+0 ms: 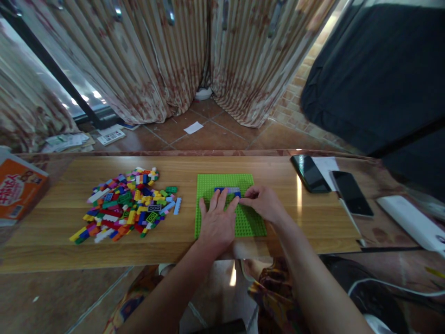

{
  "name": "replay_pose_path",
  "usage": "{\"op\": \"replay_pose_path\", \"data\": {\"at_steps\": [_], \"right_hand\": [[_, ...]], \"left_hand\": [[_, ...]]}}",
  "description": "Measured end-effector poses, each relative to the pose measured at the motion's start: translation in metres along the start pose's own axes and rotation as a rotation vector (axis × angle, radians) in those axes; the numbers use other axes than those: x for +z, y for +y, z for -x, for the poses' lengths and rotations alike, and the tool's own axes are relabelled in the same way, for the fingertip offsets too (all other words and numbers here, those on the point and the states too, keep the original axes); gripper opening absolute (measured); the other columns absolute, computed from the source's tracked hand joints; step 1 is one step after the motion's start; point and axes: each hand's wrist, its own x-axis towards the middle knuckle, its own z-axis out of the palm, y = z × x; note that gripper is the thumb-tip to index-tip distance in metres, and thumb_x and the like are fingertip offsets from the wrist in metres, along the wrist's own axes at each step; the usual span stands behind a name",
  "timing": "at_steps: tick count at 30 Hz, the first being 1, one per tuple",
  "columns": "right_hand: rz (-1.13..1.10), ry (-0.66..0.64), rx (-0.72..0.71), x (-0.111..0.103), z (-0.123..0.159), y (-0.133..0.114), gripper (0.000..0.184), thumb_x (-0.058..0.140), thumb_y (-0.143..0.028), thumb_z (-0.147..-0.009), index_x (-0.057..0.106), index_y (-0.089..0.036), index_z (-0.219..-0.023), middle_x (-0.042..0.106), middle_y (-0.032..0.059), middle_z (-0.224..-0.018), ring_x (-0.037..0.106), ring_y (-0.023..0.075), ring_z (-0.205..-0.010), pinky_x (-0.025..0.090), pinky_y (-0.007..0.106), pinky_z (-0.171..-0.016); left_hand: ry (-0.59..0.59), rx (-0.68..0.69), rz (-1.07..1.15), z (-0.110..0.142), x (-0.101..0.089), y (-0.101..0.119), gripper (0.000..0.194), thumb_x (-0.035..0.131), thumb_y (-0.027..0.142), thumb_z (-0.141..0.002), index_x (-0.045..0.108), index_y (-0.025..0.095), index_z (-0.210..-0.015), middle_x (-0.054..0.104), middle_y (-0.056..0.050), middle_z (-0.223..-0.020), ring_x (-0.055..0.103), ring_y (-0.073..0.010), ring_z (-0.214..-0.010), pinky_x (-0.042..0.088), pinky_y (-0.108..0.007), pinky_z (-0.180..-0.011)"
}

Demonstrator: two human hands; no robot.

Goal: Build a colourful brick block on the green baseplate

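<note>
A green studded baseplate [250, 225] lies on the wooden table in front of me. Near its far side a short row of blue and lavender toy bricks [233, 190] is attached, partly covered by my fingers. My left hand [219, 222] lies over the plate with its fingers spread, fingertips touching the front of the row. At the row's right end, my right hand [262, 202] has thumb and index finger pinched together. Whatever is between those fingertips is hidden or too small to make out.
Left of the plate is a heap of loose coloured bricks [128, 204]. Two dark phones, one farther left [311, 174] and one nearer [352, 192], lie at the right with a white paper [326, 169]. An orange package [17, 188] stands at the far left.
</note>
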Motion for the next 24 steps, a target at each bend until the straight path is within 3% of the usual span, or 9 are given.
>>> {"op": "replay_pose_path", "data": {"at_steps": [10,18,21,24], "right_hand": [[0.044,0.002,-0.023,-0.001,0.000,-0.003,0.021,0.072,-0.036,-0.067,0.066,-0.017,-0.065,0.064,-0.0009,-0.062,0.053,0.0118,-0.057,0.036,0.024,-0.054],[-0.110,-0.039,-0.052,-0.004,0.001,0.008,0.028,0.068,-0.044,-0.071,0.071,-0.016,-0.074,0.068,0.0014,-0.067,0.057,0.0139,-0.061,0.040,0.025,-0.058],[-0.157,0.056,-0.026,-0.003,-0.001,0.006,0.034,0.061,-0.048,-0.076,0.072,-0.015,-0.075,0.069,0.0025,-0.067,0.057,0.0145,-0.062,0.040,0.026,-0.058],[-0.044,0.125,-0.002,0.003,-0.004,-0.002,0.037,0.058,-0.051,-0.080,0.073,-0.017,-0.074,0.068,0.0026,-0.065,0.057,0.0147,-0.060,0.038,0.026,-0.056]], "left_hand": [[-0.004,-0.035,-0.006,-0.001,-0.001,0.006,0.051,0.041,0.021,-0.090,0.047,0.028,-0.140,0.035,-0.010,-0.155,0.028,-0.0340,-0.143,0.025,-0.073,-0.106],[0.047,-0.041,0.055,0.002,0.000,0.006,0.048,0.041,0.021,-0.092,0.047,0.028,-0.139,0.036,-0.009,-0.155,0.030,-0.0316,-0.142,0.023,-0.071,-0.108],[0.083,-0.066,0.169,0.000,-0.004,0.000,0.052,0.045,0.019,-0.090,0.042,0.024,-0.142,0.039,-0.011,-0.152,0.035,-0.0289,-0.140,0.026,-0.063,-0.112],[0.192,-0.110,0.308,-0.004,-0.011,-0.014,0.050,0.043,0.018,-0.091,0.042,0.016,-0.141,0.045,-0.015,-0.147,0.040,-0.0257,-0.137,0.034,-0.050,-0.112]]}}
